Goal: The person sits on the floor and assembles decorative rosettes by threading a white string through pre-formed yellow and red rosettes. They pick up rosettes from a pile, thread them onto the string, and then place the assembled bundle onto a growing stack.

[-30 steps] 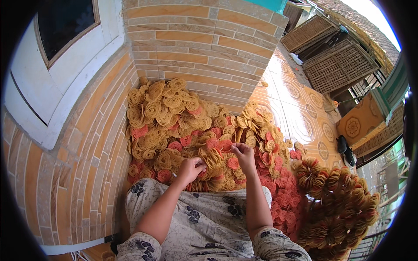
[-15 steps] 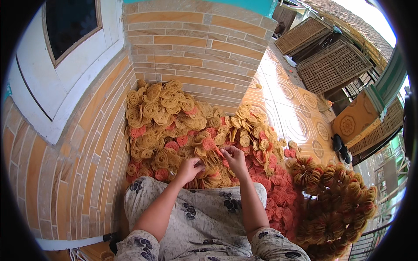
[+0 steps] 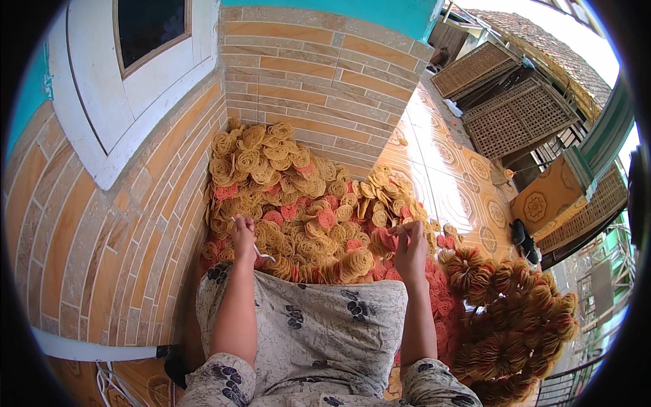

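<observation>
Coiled, noodle-like discs, mostly tan with some pink, form a big heap (image 3: pixel 271 163) in front of my lap. On its left side my left hand (image 3: pixel 243 237) is closed on a thin white string (image 3: pixel 264 256), whose loose end dangles below my fingers. A row of tan discs (image 3: pixel 356 264) packed face to face lies along the near edge, between my hands. Its right end rises to a pink disc (image 3: pixel 386 239) at the pinched fingertips of my right hand (image 3: pixel 411 247). My fingers partly hide what they grip there. My patterned cloth (image 3: pixel 312 312) covers my lap.
Bundled rings of tan and pink discs (image 3: pixel 515 319) stand at my right. Brick-patterned walls (image 3: pixel 305 74) close in the left and far sides, with a white door (image 3: pixel 108 88). Orange tiles (image 3: pixel 475 183), woven panels (image 3: pixel 519 115) and dark shoes (image 3: pixel 523 239) lie beyond.
My hands have moved apart, the left to the left and up, the right to the right. The disc row now stretches between them, and the white string shows. The view has turned slightly.
</observation>
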`<act>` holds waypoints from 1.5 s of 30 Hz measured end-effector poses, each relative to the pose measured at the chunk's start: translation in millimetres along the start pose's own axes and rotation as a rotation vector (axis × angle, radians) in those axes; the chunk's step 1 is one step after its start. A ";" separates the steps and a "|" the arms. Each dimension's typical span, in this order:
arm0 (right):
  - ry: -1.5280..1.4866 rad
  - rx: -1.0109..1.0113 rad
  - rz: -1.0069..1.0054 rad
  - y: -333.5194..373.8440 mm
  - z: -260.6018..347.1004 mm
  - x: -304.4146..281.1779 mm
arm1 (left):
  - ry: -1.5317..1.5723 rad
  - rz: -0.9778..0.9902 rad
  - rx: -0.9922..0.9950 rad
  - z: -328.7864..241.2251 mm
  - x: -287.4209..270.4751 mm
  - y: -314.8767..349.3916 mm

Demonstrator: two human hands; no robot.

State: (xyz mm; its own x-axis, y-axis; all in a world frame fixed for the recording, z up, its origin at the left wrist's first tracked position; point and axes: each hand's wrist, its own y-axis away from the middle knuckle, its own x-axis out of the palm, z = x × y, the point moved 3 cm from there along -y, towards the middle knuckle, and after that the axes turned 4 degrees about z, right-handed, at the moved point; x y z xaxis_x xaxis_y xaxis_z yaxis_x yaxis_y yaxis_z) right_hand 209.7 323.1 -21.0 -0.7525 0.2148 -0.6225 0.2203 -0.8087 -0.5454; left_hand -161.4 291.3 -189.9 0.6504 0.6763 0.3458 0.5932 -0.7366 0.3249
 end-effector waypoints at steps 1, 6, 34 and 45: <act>0.032 0.067 -0.015 0.1 0.9 -6.6 | 0.135 -0.056 -0.036 4.5 -4.2 -4.3; -0.137 0.071 -0.111 -4.8 9.1 -29.5 | 0.434 -0.187 -0.201 29.7 -13.3 -15.2; -0.227 0.030 0.111 21.8 29.4 12.8 | -0.680 0.837 0.434 18.4 148.9 152.0; -0.174 -0.039 0.017 41.5 18.5 31.9 | -0.697 0.763 0.484 29.8 149.9 145.5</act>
State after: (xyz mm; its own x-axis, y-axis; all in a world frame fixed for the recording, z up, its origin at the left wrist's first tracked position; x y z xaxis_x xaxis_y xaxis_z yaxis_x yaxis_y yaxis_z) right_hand 183.3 286.3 -53.0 -0.8438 0.1000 -0.5272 0.2558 -0.7886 -0.5592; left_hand 36.6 285.3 -117.0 0.9520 0.0117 -0.3060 -0.0476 -0.9815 -0.1857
